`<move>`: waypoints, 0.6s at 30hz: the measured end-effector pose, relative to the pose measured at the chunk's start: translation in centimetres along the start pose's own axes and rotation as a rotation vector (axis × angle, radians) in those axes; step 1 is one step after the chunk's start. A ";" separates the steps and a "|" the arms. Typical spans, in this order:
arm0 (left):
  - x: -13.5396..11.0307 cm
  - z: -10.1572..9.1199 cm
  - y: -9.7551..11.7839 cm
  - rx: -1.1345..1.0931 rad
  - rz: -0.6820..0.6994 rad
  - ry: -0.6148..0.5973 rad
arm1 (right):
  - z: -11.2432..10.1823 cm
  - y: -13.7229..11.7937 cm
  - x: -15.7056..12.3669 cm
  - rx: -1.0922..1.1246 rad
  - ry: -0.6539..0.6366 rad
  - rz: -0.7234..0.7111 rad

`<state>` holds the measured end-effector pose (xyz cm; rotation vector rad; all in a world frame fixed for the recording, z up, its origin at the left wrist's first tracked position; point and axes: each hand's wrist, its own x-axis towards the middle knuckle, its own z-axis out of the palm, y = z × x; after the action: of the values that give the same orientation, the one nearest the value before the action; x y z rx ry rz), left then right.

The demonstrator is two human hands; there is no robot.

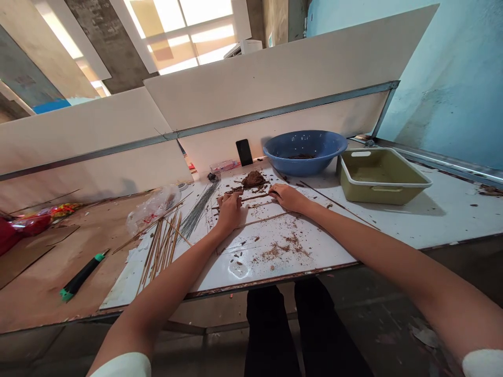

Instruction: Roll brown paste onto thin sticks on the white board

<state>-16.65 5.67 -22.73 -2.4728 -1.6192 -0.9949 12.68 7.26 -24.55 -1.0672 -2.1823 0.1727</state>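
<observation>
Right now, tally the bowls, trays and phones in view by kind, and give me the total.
Blue bowl: 1
Olive-green tray: 1
Black smartphone: 1
Total: 3

Bright daylight from window (178, 36), upper centre, blown out. Glare on white counter (251, 275), lower centre. Soft shadow beside olive tray (379, 175). Wide-angle bend at frame edges. Focus sharp.

Past the right hand (288, 198), an olive plastic tray (379, 175) sits on the desk (451, 220); a black smartphone (244, 152) leans against the white partition (275, 110), and a green-and-black tool (83, 275) lies well beyond the left hand (230, 211).
</observation>
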 end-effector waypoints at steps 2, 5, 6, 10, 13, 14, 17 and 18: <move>0.0 -0.1 0.1 0.002 -0.005 -0.011 | -0.1 -0.2 0.0 -0.006 -0.006 0.007; 0.0 -0.2 0.2 -0.001 0.001 -0.006 | -0.3 -0.6 -0.2 0.005 -0.004 0.023; 0.0 -0.2 0.2 -0.005 0.001 -0.002 | -0.3 -0.7 -0.2 0.009 -0.006 0.030; -0.2 -0.2 0.1 -0.005 0.012 -0.006 | -0.5 -0.8 -0.2 0.014 -0.026 -0.001; -0.2 0.0 0.0 0.016 0.020 -0.030 | -0.4 -0.7 -0.1 0.001 -0.032 -0.030; -0.3 0.0 0.0 0.017 0.018 -0.027 | -0.4 -0.6 -0.1 -0.003 -0.031 -0.024; -0.3 0.0 0.1 0.005 0.008 0.019 | -0.2 -0.3 0.0 -0.006 -0.018 0.007; -0.2 -0.1 0.1 0.001 0.006 0.032 | -0.1 -0.2 0.0 -0.006 -0.012 0.016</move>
<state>-16.63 5.40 -22.77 -2.4466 -1.6011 -1.0271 12.67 7.10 -24.41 -1.0900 -2.1867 0.1796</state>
